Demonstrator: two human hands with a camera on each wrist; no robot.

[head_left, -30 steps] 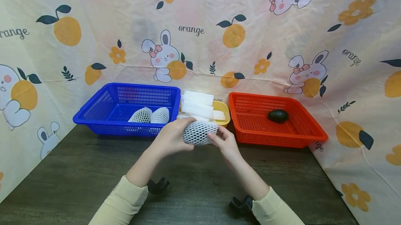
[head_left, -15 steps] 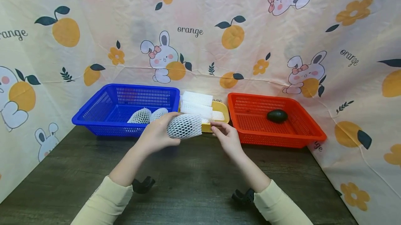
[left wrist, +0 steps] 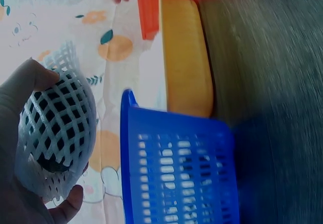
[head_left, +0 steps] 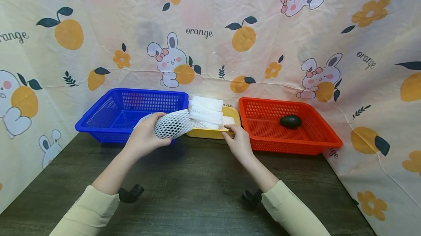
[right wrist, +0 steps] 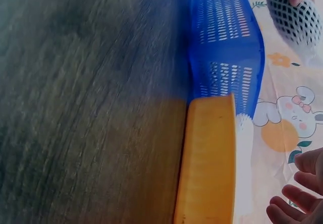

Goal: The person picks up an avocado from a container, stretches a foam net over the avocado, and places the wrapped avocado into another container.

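Note:
My left hand (head_left: 143,138) grips an avocado in a white foam net sleeve (head_left: 173,124), held up by the front right corner of the blue basket (head_left: 108,133). Dark green skin shows through the mesh in the left wrist view, and the sleeve's loose end sticks out past the fruit. Behind this hand, the netted fruits in the blue basket are mostly hidden. Nothing is in my right hand (head_left: 239,143); its fingers (right wrist: 298,196) are loosely bent, close to the front of the yellow bin (head_left: 207,133). White foam net sleeves (head_left: 206,113) are piled in that bin.
To the right of the yellow bin stands a red basket (head_left: 283,144) with one bare avocado (head_left: 291,121) in it. All three containers line the back of the dark wooden table (head_left: 197,185). A printed cloth (head_left: 210,60) hangs behind and at the sides.
My left hand has carried the netted avocado left, from in front of the yellow bin to the blue basket's front right corner. My right hand has let go of it and stays near the bin.

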